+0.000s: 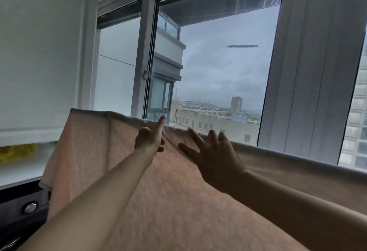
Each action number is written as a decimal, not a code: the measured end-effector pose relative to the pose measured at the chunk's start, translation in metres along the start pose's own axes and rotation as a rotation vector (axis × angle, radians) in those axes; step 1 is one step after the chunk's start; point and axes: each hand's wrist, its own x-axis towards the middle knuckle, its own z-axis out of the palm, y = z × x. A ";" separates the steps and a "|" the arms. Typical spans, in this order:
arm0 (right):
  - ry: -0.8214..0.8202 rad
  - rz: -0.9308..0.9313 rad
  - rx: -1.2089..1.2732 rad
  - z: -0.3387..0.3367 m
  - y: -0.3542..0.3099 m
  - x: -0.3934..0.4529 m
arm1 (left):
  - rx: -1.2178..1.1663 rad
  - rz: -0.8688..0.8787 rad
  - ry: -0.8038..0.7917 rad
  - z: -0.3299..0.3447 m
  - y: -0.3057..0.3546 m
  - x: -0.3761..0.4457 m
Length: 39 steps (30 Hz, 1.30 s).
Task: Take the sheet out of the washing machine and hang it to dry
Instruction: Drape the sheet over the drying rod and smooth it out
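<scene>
No brand, label or writing can be read on anything in view. The pale peach, faintly patterned fabric sheet [178,201] hangs draped over a line or rail hidden under its top fold, in front of the large sliding glass window [218,68]; its folded top edge runs from upper left to lower right across the window's lower part, and its left corner hangs loose below that edge. The left hand [150,138] is at the sheet's top edge, near the window's grey centre post [145,56]; its forefinger points straight up past the fold, the other fingers curl in against the cloth, and whether they pinch a fold I cannot tell. The right hand [212,151] lies just beside it, to the right along the same edge; its fingers are spread and fairly straight, laid flat on the sheet with the tips reaching the fold, gripping nothing. Both bare forearms stretch up across the sheet from the lower edge of the view. Left of the sheet stands a white wall [39,52], with a yellow thing [17,152], blurred, on a shelf beneath it; lower still is a dark surface with a round silver knob [30,207]. Beyond the window lie grey sky and distant buildings [218,119].
</scene>
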 end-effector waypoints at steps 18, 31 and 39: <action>0.027 -0.009 0.024 0.001 -0.013 0.015 | 0.485 0.418 0.232 -0.014 -0.045 0.015; 0.016 0.123 0.035 0.003 -0.036 0.062 | 0.399 0.514 0.056 -0.024 -0.056 0.026; 0.051 0.093 -0.026 0.012 -0.038 0.048 | 0.234 0.337 -0.044 -0.020 -0.041 0.039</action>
